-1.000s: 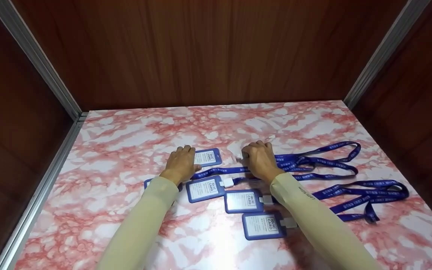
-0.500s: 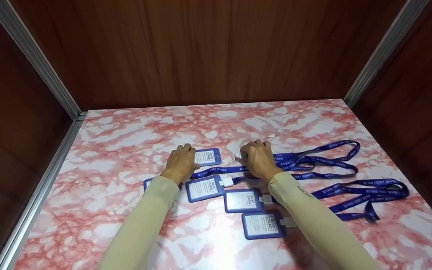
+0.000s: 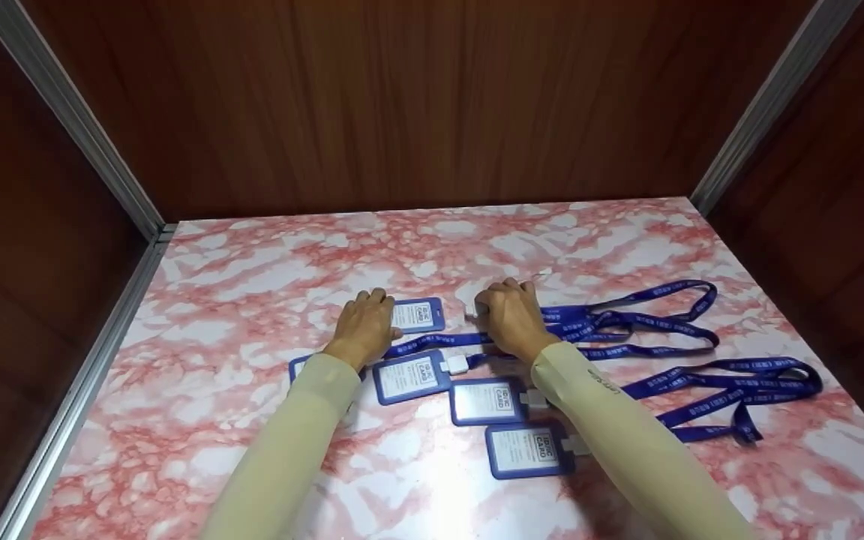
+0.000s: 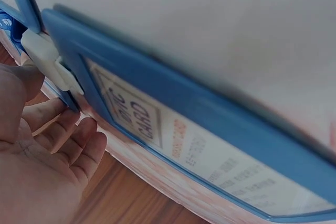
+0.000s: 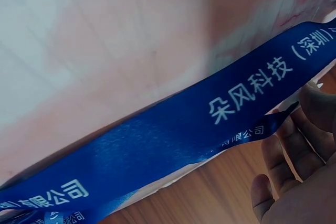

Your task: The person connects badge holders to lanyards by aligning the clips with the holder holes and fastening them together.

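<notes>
Our left hand (image 3: 363, 328) rests palm down on the left end of the top badge (image 3: 418, 315), fingers relaxed. Just right of that badge, our right hand (image 3: 511, 319) curls over the white clip (image 3: 471, 313) and blue lanyard (image 3: 627, 321); whether it grips them we cannot tell.

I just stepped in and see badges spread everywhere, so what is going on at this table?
A person in cream sleeves is working with blue ID card holders and lanyards on a pink marbled table. The left hand rests on the farthest card holder, while the right hand is on a blue lanyard by its white clip. Three more card holders lie in a diagonal row nearer the person, and a second lanyard lies loose to the right.
</notes>
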Available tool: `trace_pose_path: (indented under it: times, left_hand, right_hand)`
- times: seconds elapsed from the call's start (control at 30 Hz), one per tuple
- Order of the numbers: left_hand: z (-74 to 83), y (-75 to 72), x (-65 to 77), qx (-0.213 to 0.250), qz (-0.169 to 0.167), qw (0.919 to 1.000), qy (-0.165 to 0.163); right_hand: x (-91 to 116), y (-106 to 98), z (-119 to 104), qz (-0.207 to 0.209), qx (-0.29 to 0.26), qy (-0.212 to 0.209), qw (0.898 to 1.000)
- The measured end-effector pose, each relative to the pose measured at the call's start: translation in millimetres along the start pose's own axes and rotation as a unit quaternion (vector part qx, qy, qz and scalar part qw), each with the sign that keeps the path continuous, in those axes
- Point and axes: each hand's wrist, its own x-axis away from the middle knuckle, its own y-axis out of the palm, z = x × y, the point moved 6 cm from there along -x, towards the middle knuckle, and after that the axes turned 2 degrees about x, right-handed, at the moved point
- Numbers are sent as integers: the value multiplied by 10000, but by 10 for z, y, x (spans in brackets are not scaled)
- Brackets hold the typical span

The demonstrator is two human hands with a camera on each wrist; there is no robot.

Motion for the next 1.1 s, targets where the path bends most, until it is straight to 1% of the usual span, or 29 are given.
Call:
trace_pose_path:
  times: [0.27, 0.5, 0.7, 0.87, 1.1]
  left_hand:
    - [16, 9, -7, -29, -102, 9999, 26]
    - [27, 10, 3, -63, -96, 9999, 27]
    - [22, 26, 3, -8, -147, 9999, 29]
    - [19, 22, 8, 8, -101, 9999, 79]
    - [35, 0, 10, -90, 77, 9995, 299]
  right_hand:
    - [-16, 27, -48, 50, 61, -138, 9999]
    - [-48, 76, -76, -145, 72, -56, 9999]
    - [-37, 104, -113, -126, 87, -170, 9997]
    - [-39, 127, -133, -175, 142, -180, 9996]
    - [-66, 126, -185, -113, 150, -290, 9994]
